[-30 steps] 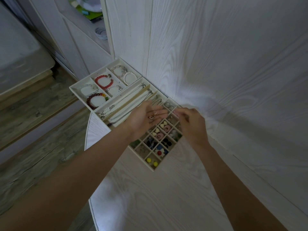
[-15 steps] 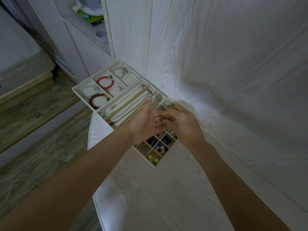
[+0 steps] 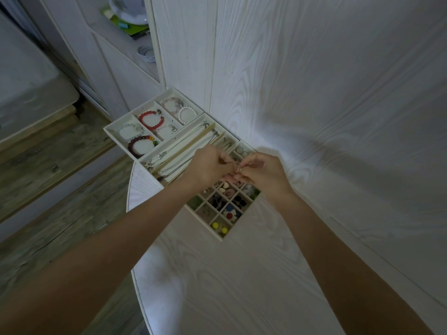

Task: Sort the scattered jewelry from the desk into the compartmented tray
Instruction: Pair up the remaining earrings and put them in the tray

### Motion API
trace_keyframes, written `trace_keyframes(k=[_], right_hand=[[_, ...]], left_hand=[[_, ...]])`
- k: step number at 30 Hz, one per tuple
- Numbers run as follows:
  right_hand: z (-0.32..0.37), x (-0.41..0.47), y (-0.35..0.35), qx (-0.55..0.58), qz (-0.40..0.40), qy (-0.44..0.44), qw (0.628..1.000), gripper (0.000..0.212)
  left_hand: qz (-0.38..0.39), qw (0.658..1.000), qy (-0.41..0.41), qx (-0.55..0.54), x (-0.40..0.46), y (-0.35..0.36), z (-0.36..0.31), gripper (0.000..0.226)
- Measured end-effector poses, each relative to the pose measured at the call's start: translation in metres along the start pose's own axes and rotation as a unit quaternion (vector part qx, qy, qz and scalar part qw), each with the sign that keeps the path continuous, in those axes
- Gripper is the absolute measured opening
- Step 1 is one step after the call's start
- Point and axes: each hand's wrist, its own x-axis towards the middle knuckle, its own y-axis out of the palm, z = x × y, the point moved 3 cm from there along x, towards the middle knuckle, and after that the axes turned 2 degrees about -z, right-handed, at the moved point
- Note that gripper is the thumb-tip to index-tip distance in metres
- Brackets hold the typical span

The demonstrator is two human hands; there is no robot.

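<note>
A cream compartmented tray [image 3: 113, 132] lies on the white desk [image 3: 242, 274] against the wall. Its far cells hold bracelets, among them a red bead bracelet [image 3: 151, 120] and a pearl bracelet [image 3: 187, 114]. Long cells hold necklaces [image 3: 179, 146]. Small near cells hold earrings, including yellow balls [image 3: 219, 227]. My left hand [image 3: 208, 165] and my right hand [image 3: 263, 172] meet above the small cells. Both pinch a small earring [image 3: 238, 168] between their fingertips. The cells under the hands are hidden.
The desk's rounded edge [image 3: 131, 238] drops to a wood floor [image 3: 48, 213] on the left. A white wood-grain wall [image 3: 326, 93] rises directly behind the tray. A shelf [image 3: 135, 37] at the upper left holds a green item and a coiled cable.
My left palm, open and carrying small jewelry a second ago, has curled. My right hand moved in to meet it, and both now pinch one small piece over the tray.
</note>
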Motion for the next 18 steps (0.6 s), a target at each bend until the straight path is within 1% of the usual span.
trace_keyframes(k=[2, 3, 5, 7, 9, 11, 13, 15, 18], right_hand=[[0.003, -0.002, -0.003, 0.049, 0.016, 0.047, 0.998, 0.017], [0.003, -0.003, -0.004, 0.068, 0.023, 0.062, 0.995, 0.017], [0.003, -0.004, -0.007, 0.085, 0.032, 0.082, 0.992, 0.016], [0.003, -0.002, -0.009, 0.102, 0.035, 0.11, 0.988, 0.015], [0.002, -0.001, -0.01, 0.154, 0.049, 0.154, 0.975, 0.017], [0.003, -0.003, -0.01, 0.22, 0.075, 0.2, 0.952, 0.018], [0.004, -0.005, -0.008, 0.276, 0.091, 0.232, 0.928, 0.017], [0.004, -0.006, -0.006, 0.303, 0.094, 0.229, 0.92, 0.014], [0.004, -0.006, -0.003, 0.3, 0.09, 0.196, 0.929, 0.007]], left_hand=[[-0.011, 0.988, 0.071, 0.138, 0.002, 0.0, -0.006, 0.007], [-0.015, 0.98, 0.097, 0.172, 0.001, 0.001, -0.009, 0.008], [-0.019, 0.971, 0.128, 0.203, 0.0, 0.002, -0.012, 0.008], [-0.018, 0.966, 0.142, 0.213, 0.001, 0.002, -0.012, 0.009], [-0.003, 0.972, 0.135, 0.191, 0.002, 0.0, -0.01, 0.008], [0.017, 0.987, 0.111, 0.117, 0.005, -0.004, -0.007, 0.009], [0.032, 0.994, 0.086, 0.062, 0.008, -0.008, -0.004, 0.01], [0.04, 0.996, 0.068, 0.034, 0.009, -0.01, -0.002, 0.013], [0.042, 0.998, 0.035, -0.003, 0.008, -0.012, -0.001, 0.013]])
